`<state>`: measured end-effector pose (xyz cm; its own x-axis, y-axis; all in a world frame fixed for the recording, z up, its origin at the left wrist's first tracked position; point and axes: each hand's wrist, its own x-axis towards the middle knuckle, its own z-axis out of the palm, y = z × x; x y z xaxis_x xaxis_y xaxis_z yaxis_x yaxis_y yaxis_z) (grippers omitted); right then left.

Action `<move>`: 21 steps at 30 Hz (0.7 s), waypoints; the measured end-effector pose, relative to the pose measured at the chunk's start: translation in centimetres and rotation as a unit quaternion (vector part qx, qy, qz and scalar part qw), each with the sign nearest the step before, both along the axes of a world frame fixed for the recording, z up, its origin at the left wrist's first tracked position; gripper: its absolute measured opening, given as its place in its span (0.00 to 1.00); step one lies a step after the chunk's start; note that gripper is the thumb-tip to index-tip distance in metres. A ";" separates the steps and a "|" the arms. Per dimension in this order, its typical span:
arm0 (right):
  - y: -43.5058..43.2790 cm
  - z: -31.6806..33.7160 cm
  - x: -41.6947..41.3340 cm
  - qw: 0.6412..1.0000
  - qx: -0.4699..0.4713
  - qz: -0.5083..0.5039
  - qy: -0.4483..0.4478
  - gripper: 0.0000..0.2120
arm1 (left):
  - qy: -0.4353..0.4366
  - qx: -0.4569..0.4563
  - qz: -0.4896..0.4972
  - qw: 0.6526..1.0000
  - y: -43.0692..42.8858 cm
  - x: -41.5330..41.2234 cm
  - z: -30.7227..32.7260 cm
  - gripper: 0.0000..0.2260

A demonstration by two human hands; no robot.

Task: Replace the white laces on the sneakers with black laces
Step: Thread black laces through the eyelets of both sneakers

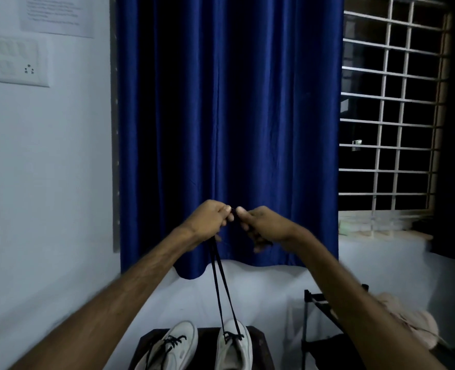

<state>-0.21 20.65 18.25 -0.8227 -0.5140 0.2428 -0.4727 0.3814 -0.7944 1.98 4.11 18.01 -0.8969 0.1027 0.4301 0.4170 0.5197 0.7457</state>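
Black laces [173, 340] already cross the left sneaker [178, 351] on the dark table [259, 340]. Beside it, the right sneaker [234, 351] sends two strands of black lace [215, 248] up to the left hand [207, 220], whose fingers are curled round them. The right hand [265, 227] seems to pinch the ends, though it is dim there. Uneven pulling could slip an end out or drag the shoe off the table edge. Above is open air, and a rack [314, 316] crowds the right.
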 end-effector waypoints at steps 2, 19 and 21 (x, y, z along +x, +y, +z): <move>0.7 0.5 0.1 0.990 -0.076 0.065 -0.096 0.22 | -0.008 0.027 -0.021 0.999 -0.1 -0.1 -0.1 0.16; 0.3 -10.2 -4.9 0.876 0.297 -0.088 0.370 0.08 | -0.122 0.033 -0.063 0.990 -0.6 -1.3 -11.1 0.14; 0.2 -12.5 -4.3 0.915 0.235 -0.120 0.306 0.16 | -0.100 0.035 -0.042 0.993 -0.6 -1.5 -11.9 0.14</move>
<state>-4.52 20.82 5.73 -0.7098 -0.5023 0.4939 -0.6321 0.7636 -0.1320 0.47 3.54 6.08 -0.9547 0.1571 0.2526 0.2964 0.4324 0.8516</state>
